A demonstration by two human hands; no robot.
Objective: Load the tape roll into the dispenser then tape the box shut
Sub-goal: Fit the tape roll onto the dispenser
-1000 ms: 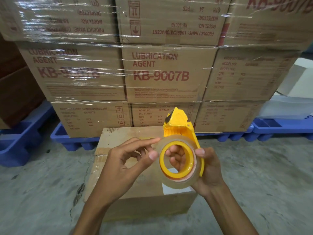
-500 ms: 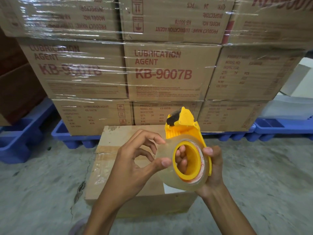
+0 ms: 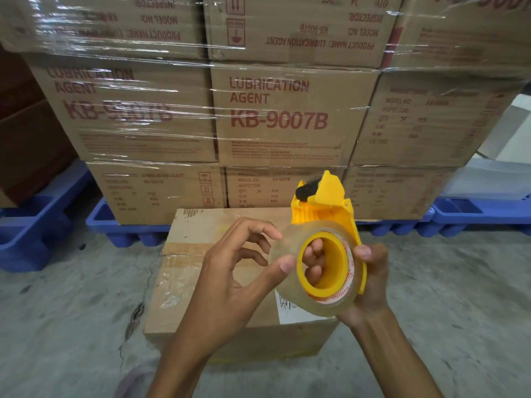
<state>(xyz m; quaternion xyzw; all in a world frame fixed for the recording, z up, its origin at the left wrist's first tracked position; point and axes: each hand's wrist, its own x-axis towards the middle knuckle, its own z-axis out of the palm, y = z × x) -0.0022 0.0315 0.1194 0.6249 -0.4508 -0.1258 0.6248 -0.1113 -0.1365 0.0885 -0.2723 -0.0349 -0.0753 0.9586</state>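
Gripping yellow dispenser [image 3: 324, 202] in right hand [image 3: 370, 282], fingers [image 3: 313, 254] curling through roll's centre, thumb pressing on rim. Pinching clear tape roll [image 3: 323, 305], seated on dispenser, between left hand [image 3: 230, 271] thumb and forefinger. Holding both above cardboard box [image 3: 186, 282] sitting on concrete floor [image 3: 459, 282], before wrapped cartons [image 3: 287, 116] on blue pallet [image 3: 120, 225].

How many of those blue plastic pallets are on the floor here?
3. The left pallet sits at the far left edge; the middle pallet lies under the wrapped carton stack; the right pallet is at far right. More may be hidden behind the cartons.
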